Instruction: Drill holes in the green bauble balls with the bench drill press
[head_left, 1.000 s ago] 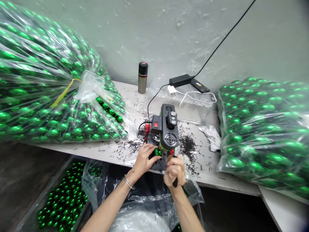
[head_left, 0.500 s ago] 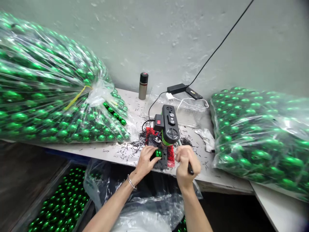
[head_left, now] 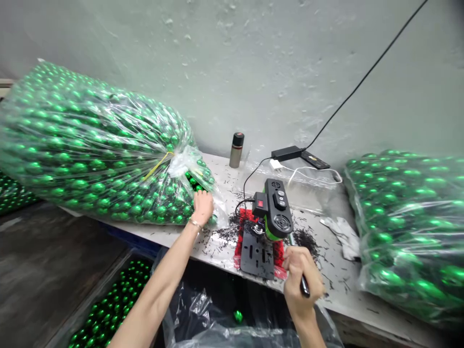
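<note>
Far left on the white table [head_left: 174, 237]: big clear plastic bag of shiny green balls [head_left: 90, 154], tied with a yellow string, lying on its side. Left hand [head_left: 202, 207] is at the bag's open corner, fingers pressed into the balls there; grip state: cannot tell whether it holds a ball, fingers are hidden against the plastic. Metal bangle on that wrist.

Below the table edge: bin of loose green balls [head_left: 108, 314], then crumpled clear plastic sheeting [head_left: 217, 324] with a single green ball [head_left: 238, 316] lying on it.

Centre of table: small black-and-green bench drill press [head_left: 273, 215] with red switch, on a black slotted base plate [head_left: 256, 254] over a red mat. Base plate bare. Black shavings [head_left: 232, 234] scattered around it. Behind: grey steel flask with black cap [head_left: 236, 150] near the wall, black power adapter [head_left: 288, 153] with cables.

Right hand [head_left: 300, 280] just right of the base plate, grip closed around the drill's black lever handle [head_left: 304, 286].

Further right: white crumpled rag [head_left: 342, 234], then a second clear bag of green balls [head_left: 409, 227].
</note>
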### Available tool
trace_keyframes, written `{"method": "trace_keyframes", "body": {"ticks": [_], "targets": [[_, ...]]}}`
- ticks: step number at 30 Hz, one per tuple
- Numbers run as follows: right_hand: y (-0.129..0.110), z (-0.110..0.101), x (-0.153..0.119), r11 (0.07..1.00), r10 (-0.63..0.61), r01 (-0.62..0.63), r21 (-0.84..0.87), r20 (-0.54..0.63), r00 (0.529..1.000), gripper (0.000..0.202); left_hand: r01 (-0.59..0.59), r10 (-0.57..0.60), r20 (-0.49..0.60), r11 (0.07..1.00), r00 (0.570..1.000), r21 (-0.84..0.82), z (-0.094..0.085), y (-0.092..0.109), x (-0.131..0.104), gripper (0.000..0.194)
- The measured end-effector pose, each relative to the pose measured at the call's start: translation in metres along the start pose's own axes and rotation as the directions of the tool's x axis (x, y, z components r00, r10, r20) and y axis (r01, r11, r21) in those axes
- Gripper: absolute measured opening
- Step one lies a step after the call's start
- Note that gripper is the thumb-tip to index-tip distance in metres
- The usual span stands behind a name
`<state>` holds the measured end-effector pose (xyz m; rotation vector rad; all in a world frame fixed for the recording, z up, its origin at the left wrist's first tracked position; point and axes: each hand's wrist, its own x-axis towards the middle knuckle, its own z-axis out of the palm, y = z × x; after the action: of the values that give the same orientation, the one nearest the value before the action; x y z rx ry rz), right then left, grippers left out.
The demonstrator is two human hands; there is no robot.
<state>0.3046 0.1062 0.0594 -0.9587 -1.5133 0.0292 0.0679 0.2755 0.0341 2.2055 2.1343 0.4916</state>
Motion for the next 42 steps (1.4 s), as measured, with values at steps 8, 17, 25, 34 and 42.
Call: {"method": "trace_keyframes", "body": {"ticks": [8, 17, 25, 34, 42], "targets": [[-0.003, 0.0, 0.003, 0.999, -0.031, 0.032, -0.024, 0.007, 0.999, 0.027, 0.055, -0.043, 0.124, 0.994, 0.991, -0.096, -0.004, 0.0, 0.019, 0.017], [-0.002, 0.001, -0.001, 1.0, 0.018, -0.018, -0.013, -0.01, 1.0, 0.028, 0.329, 0.069, 0.328, -0.002, 0.942, -0.944, -0.003, 0.023, -0.073, 0.047], [-0.007, -0.004, 0.006, 0.999, 0.016, -0.014, -0.045, 0.035, 0.999, 0.027, 0.462, 0.087, 0.465, 0.051, 0.881, -0.885, 0.042, 0.066, -0.12, 0.048], [-0.006, -0.003, 0.005, 0.998, 0.014, -0.013, -0.059, 0.021, 1.0, 0.028, -0.141, 0.352, 0.156, 0.686, 0.923, -0.714, 0.048, 0.081, -0.117, 0.037], [-0.005, -0.004, 0.004, 0.999, 0.009, -0.008, -0.051, 0.033, 0.999, 0.028, -0.363, 0.511, 0.141, 0.753, 0.848, -0.549, 0.043, 0.086, -0.113, 0.034]]}}
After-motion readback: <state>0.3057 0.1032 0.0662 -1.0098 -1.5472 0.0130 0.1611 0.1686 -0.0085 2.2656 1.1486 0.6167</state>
